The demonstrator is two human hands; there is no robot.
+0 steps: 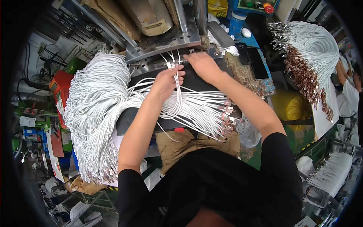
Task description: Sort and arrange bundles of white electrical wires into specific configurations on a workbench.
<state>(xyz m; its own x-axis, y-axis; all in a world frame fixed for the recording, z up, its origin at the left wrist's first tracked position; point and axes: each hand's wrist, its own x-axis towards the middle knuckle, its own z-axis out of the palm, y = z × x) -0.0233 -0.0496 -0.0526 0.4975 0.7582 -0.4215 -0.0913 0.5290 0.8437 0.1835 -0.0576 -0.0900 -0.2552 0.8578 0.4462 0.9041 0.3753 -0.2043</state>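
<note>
Cluttered workshop, perforated steel plate point(190, 37) upper centre, left fingers point(181, 73) curled around slim white cables point(177, 99), right fingers point(193, 57) bent, grip unclear.

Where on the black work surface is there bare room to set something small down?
The main bare patch of black work surface lies between the left hand, the right hand and the fanned white cables; a smaller one shows between the cable pile and left forearm. It is crowded along the fan and at its connector ends.
</note>
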